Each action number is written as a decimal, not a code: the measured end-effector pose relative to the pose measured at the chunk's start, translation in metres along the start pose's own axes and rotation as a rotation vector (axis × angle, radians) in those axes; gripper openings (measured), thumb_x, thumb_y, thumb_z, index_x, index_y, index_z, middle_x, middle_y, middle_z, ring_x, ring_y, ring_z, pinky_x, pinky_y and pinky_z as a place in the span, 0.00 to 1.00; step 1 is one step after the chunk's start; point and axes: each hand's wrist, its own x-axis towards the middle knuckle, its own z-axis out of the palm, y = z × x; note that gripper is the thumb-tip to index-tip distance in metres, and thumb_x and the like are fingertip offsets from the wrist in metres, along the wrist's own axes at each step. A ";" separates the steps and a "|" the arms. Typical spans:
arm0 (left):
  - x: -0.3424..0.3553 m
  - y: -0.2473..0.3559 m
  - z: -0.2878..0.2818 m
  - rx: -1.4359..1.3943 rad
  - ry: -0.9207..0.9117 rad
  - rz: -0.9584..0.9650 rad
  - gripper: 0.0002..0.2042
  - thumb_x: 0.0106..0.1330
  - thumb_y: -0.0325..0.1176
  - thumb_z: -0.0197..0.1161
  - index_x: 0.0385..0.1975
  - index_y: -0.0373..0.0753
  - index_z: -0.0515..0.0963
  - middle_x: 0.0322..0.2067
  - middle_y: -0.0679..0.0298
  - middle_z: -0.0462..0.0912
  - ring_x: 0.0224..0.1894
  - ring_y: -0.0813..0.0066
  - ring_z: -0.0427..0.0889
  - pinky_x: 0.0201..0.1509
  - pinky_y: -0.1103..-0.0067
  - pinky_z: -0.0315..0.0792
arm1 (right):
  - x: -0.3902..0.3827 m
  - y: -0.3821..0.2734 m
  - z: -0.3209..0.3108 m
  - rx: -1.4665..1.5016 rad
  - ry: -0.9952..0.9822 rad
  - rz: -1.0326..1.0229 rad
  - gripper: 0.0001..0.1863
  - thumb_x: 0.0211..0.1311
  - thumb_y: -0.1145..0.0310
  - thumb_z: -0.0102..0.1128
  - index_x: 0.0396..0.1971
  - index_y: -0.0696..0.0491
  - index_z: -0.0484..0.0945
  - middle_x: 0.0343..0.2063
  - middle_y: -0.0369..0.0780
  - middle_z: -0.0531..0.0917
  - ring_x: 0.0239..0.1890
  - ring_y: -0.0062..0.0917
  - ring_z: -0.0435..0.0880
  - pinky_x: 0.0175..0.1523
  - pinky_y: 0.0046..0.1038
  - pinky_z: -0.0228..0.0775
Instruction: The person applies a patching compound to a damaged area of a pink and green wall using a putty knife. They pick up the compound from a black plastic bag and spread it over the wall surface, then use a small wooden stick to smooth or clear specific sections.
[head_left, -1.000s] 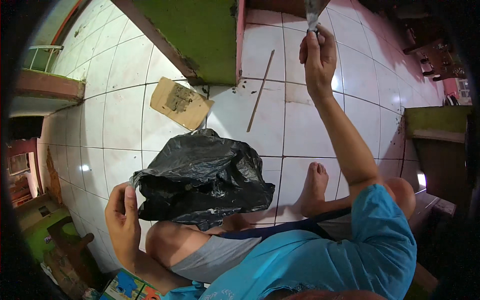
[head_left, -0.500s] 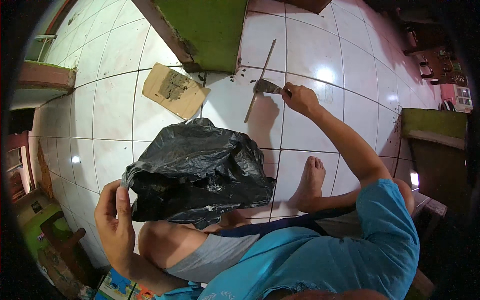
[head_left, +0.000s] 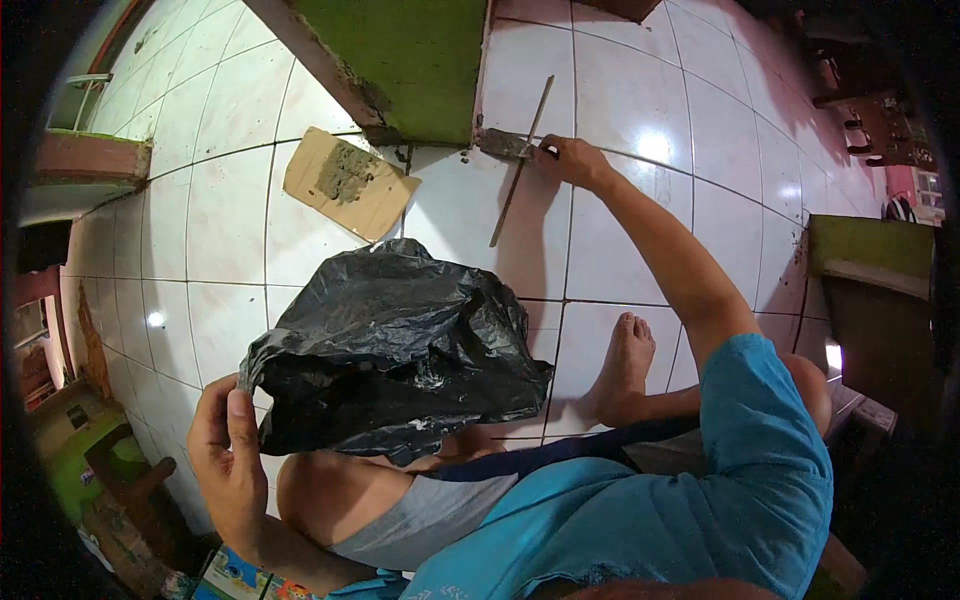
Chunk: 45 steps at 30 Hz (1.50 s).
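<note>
My left hand pinches the edge of a crumpled black plastic bag, which hangs open in front of my knees. My right hand is closed round the handle of a putty knife with a wide, smeared blade. The blade is low by the foot of the green wall end, over a thin stick lying on the tiles. Left of it, a piece of cardboard carries a patch of wet grey mortar.
White floor tiles surround me, with small dark crumbs near the wall's foot. My bare foot rests at the right. A green ledge stands at the far right, and wooden furniture at the lower left.
My right hand has moved left and slightly away from me, bringing the putty knife's blade to the wall's corner. My left hand still holds the bag in nearly the same place.
</note>
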 end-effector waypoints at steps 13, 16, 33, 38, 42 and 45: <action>0.005 0.002 0.003 -0.012 0.004 0.004 0.14 0.81 0.39 0.55 0.46 0.31 0.79 0.27 0.78 0.69 0.28 0.92 0.60 0.29 0.87 0.50 | 0.035 0.008 -0.017 0.003 0.011 -0.054 0.24 0.72 0.43 0.53 0.53 0.44 0.83 0.44 0.45 0.89 0.47 0.43 0.88 0.55 0.42 0.79; 0.008 0.003 0.004 0.005 -0.001 -0.003 0.15 0.81 0.39 0.55 0.46 0.31 0.79 0.27 0.78 0.69 0.28 0.92 0.60 0.29 0.87 0.50 | 0.046 0.011 -0.024 -0.046 0.001 -0.060 0.24 0.72 0.43 0.52 0.55 0.42 0.83 0.45 0.43 0.89 0.49 0.42 0.88 0.56 0.42 0.79; 0.011 0.001 0.004 -0.004 -0.006 0.003 0.14 0.81 0.38 0.55 0.44 0.31 0.79 0.28 0.75 0.74 0.28 0.89 0.65 0.30 0.86 0.57 | 0.037 0.027 -0.035 0.120 0.053 -0.228 0.24 0.73 0.46 0.55 0.59 0.46 0.80 0.48 0.44 0.88 0.49 0.41 0.88 0.59 0.38 0.78; 0.009 0.005 0.004 0.028 0.003 0.004 0.15 0.80 0.40 0.57 0.42 0.31 0.78 0.30 0.71 0.77 0.32 0.87 0.69 0.34 0.86 0.63 | -0.015 0.025 -0.121 0.081 0.090 -0.438 0.18 0.73 0.53 0.59 0.54 0.47 0.80 0.44 0.43 0.89 0.47 0.40 0.88 0.56 0.39 0.80; 0.006 -0.001 0.003 0.019 0.045 -0.034 0.15 0.80 0.40 0.58 0.42 0.31 0.78 0.30 0.71 0.76 0.32 0.87 0.69 0.34 0.86 0.63 | -0.063 -0.004 -0.202 -0.033 0.086 -0.549 0.15 0.73 0.61 0.63 0.52 0.54 0.81 0.40 0.43 0.89 0.39 0.31 0.88 0.49 0.33 0.80; 0.006 -0.003 0.012 0.164 0.217 0.118 0.12 0.78 0.38 0.60 0.45 0.33 0.79 0.33 0.68 0.76 0.34 0.83 0.71 0.36 0.83 0.66 | -0.103 -0.036 -0.244 -0.035 0.090 -0.596 0.16 0.73 0.60 0.63 0.52 0.55 0.81 0.40 0.43 0.89 0.38 0.30 0.87 0.47 0.32 0.80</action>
